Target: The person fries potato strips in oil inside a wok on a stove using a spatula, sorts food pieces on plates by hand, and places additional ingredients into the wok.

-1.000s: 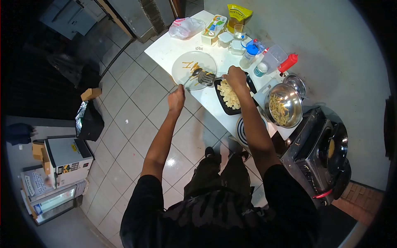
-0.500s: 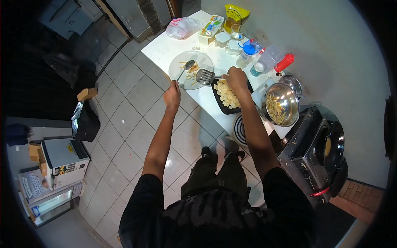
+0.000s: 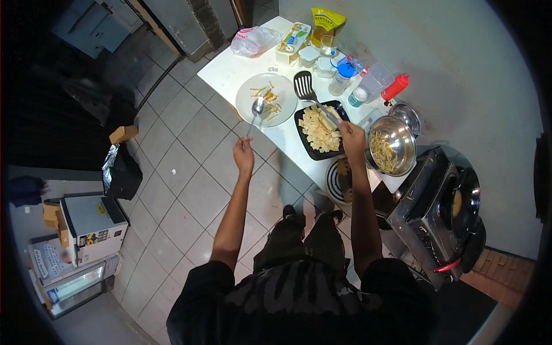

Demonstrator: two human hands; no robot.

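My left hand (image 3: 244, 154) is closed around the handle of a metal spoon (image 3: 258, 105), whose bowl is over a round pale plate (image 3: 244, 107). Several fried strips (image 3: 269, 95) lie on that plate. In my right hand (image 3: 352, 138) is a slotted spatula (image 3: 304, 86) with a dark head, held by its handle. The spatula slants across a black square dish (image 3: 315, 154) filled with pale cut pieces (image 3: 316, 129), its head beyond the dish's far edge. To the right of my right hand stands a steel bowl (image 3: 407, 144) containing thin strips.
A gas stove (image 3: 422, 210) bearing a black wok (image 3: 468, 198) stands at the right. Along the table's back are a blue-lidded jar (image 3: 340, 84), a red squeeze bottle (image 3: 395, 87), a yellow pouch (image 3: 326, 20) and a plastic bag (image 3: 254, 40). A round stool (image 3: 333, 187) sits below the table edge.
My right hand has moved right and toward me, and the spatula head has swung away from the plate to beyond the dish. My left hand has lowered slightly with the spoon.
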